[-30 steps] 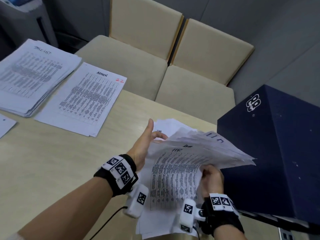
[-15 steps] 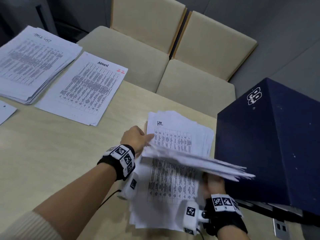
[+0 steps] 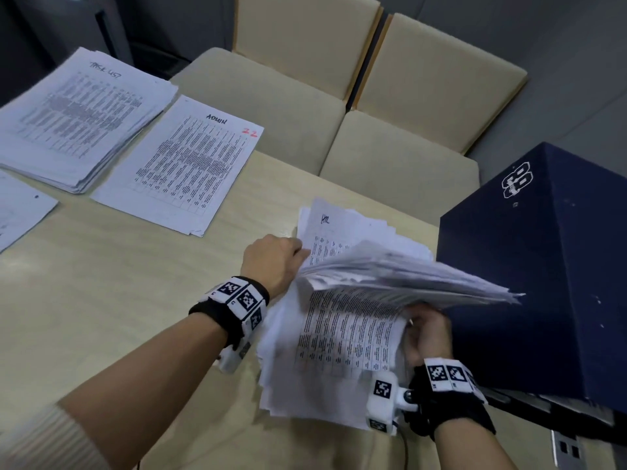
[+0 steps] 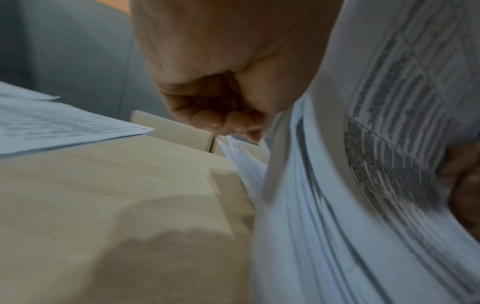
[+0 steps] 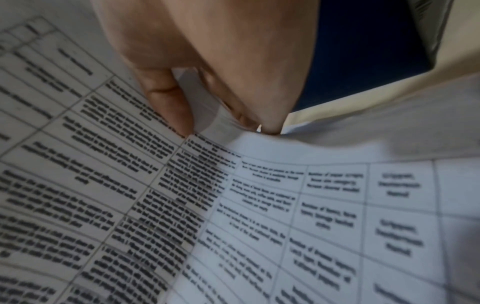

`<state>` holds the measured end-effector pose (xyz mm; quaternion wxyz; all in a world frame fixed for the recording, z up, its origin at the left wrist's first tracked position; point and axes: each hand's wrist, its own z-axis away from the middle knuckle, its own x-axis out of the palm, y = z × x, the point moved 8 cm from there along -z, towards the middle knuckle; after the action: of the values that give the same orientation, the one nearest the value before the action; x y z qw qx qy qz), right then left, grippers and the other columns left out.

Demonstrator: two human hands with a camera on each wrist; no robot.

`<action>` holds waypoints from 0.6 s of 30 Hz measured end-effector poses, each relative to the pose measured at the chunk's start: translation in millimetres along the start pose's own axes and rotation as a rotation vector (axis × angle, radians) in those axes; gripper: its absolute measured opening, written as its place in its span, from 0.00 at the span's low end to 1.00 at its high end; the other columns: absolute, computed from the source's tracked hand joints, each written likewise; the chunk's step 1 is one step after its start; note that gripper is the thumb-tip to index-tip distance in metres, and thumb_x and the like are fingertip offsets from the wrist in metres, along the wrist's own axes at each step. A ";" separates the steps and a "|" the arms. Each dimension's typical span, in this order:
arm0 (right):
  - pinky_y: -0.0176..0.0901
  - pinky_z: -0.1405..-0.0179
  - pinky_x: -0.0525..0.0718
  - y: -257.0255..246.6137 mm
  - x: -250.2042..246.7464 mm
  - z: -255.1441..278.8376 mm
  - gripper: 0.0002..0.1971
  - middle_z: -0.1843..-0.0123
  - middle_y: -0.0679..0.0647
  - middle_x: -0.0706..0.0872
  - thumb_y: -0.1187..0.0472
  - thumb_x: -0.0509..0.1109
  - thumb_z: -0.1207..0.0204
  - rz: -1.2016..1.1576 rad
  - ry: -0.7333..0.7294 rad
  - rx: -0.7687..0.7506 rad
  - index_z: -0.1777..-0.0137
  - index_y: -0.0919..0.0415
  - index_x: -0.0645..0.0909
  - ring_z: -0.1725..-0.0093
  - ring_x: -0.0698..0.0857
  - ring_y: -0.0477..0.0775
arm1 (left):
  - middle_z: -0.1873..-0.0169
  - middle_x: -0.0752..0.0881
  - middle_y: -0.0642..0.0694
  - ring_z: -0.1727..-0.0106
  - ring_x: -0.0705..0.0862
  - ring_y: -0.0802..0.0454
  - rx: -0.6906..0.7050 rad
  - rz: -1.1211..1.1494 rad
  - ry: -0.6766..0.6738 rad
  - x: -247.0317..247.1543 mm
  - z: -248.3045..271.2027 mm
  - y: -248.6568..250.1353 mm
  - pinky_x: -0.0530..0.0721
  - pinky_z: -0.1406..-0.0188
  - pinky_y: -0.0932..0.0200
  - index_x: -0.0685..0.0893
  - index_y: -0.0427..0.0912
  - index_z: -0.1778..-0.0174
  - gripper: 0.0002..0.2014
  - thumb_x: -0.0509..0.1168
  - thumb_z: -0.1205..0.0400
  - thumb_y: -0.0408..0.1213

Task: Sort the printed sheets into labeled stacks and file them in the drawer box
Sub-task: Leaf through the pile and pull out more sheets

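Note:
A thick bundle of printed sheets (image 3: 407,276) is lifted and fanned above a lower stack (image 3: 325,368) on the table, beside the navy drawer box (image 3: 543,283). My right hand (image 3: 427,330) is under the bundle's right side. In the right wrist view its thumb (image 5: 166,98) and fingers pinch a wad of sheets (image 5: 200,102). My left hand (image 3: 271,262) is curled at the bundle's left edge, and its fingertips (image 4: 233,123) meet the sheet edges (image 4: 285,164). Behind the bundle lies a sheet hand-labelled at the top (image 3: 339,228).
A stack labelled ADMIN (image 3: 190,164) and a thicker stack labelled TASK LIST (image 3: 78,117) lie at the far left of the table (image 3: 118,283). Another sheet (image 3: 20,212) shows at the left edge. Two beige chairs (image 3: 390,147) stand behind the table.
My left hand, open above the sheets a second ago, has curled onto the bundle's left edge. The bundle has flattened out, uncovering the labelled sheet behind it. My right hand keeps its hold.

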<state>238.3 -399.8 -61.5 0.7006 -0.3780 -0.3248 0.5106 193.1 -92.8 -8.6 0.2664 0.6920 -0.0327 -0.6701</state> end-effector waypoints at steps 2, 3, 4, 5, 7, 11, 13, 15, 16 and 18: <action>0.31 0.80 0.72 -9.5 0.8 4.6 0.18 0.83 0.47 0.78 0.82 0.57 0.32 0.020 -0.019 -0.028 0.76 0.63 0.78 0.83 0.76 0.42 | 0.72 0.79 0.46 0.65 0.79 0.39 0.066 0.116 0.026 -4.6 4.0 4.1 0.68 0.69 0.53 0.72 0.49 0.66 0.16 0.58 0.12 0.49; 0.32 0.79 0.72 -13.3 0.8 5.9 0.16 0.83 0.46 0.78 0.80 0.59 0.30 0.042 -0.020 -0.043 0.73 0.63 0.77 0.83 0.76 0.41 | 0.74 0.78 0.49 0.66 0.79 0.40 0.104 0.219 0.014 -2.9 5.9 5.8 0.68 0.69 0.53 0.72 0.49 0.66 0.16 0.59 0.12 0.47; 0.34 0.79 0.72 -15.3 -2.8 5.4 0.13 0.83 0.45 0.78 0.78 0.61 0.29 0.076 -0.003 -0.064 0.70 0.62 0.76 0.83 0.75 0.42 | 0.74 0.78 0.52 0.66 0.79 0.43 0.133 0.375 -0.018 1.6 7.6 6.4 0.70 0.67 0.52 0.74 0.48 0.64 0.14 0.60 0.12 0.44; 0.35 0.81 0.71 -14.2 -7.7 3.6 0.11 0.83 0.46 0.78 0.75 0.63 0.29 0.089 0.006 -0.067 0.69 0.62 0.76 0.84 0.74 0.44 | 0.71 0.81 0.53 0.64 0.81 0.47 0.139 0.578 -0.069 6.1 10.1 8.5 0.74 0.63 0.52 0.78 0.47 0.60 0.11 0.60 0.12 0.42; 0.30 0.87 0.68 -7.2 -15.7 2.1 0.10 0.83 0.47 0.78 0.70 0.66 0.26 0.055 0.012 -0.054 0.69 0.61 0.76 0.86 0.73 0.46 | 0.56 0.88 0.52 0.52 0.84 0.52 0.038 0.974 -0.190 14.6 14.7 12.4 0.79 0.46 0.51 0.84 0.43 0.50 0.10 0.60 0.11 0.44; 0.34 0.76 0.79 5.4 -18.3 8.0 0.05 0.69 0.53 0.86 0.62 0.67 0.21 0.041 -0.078 0.024 0.57 0.62 0.81 0.73 0.83 0.49 | 0.37 0.87 0.34 0.35 0.84 0.34 -0.378 1.372 -0.535 45.8 26.8 17.2 0.74 0.25 0.38 0.87 0.40 0.38 0.36 0.63 0.24 0.71; 0.34 0.72 0.82 4.5 -22.1 7.0 0.07 0.60 0.58 0.86 0.62 0.72 0.29 0.025 -0.054 0.009 0.52 0.62 0.83 0.66 0.84 0.52 | 0.38 0.87 0.32 0.40 0.86 0.35 -0.448 1.420 -0.494 44.1 24.6 19.8 0.77 0.27 0.36 0.87 0.37 0.37 0.41 0.68 0.30 0.73; 0.31 0.81 0.77 7.0 -32.5 -4.2 0.22 0.57 0.61 0.83 0.51 0.80 0.41 0.049 -0.036 -0.047 0.51 0.62 0.83 0.74 0.81 0.45 | 0.48 0.91 0.40 0.46 0.89 0.42 -0.424 1.185 -0.250 32.1 14.3 8.4 0.86 0.41 0.49 0.89 0.36 0.45 0.22 0.70 0.20 0.53; 0.28 0.84 0.74 6.0 -34.0 -5.6 0.29 0.59 0.60 0.83 0.45 0.82 0.46 0.078 -0.033 -0.061 0.50 0.63 0.83 0.78 0.80 0.41 | 0.53 0.91 0.43 0.49 0.88 0.43 -0.440 0.994 -0.115 27.0 11.3 -3.0 0.85 0.46 0.53 0.88 0.36 0.49 0.12 0.69 0.19 0.42; 0.29 0.82 0.75 0.4 -33.4 -5.4 0.28 0.62 0.59 0.84 0.53 0.81 0.45 0.118 -0.048 -0.096 0.48 0.68 0.83 0.76 0.80 0.43 | 0.56 0.87 0.45 0.53 0.84 0.44 -0.544 0.644 0.028 18.0 16.1 -22.4 0.81 0.52 0.56 0.85 0.40 0.52 0.06 0.70 0.21 0.38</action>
<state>233.7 -432.9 -66.9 0.6425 -0.4175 -0.3428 0.5435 172.7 -86.1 -33.6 0.6356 0.5600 -0.0656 -0.5274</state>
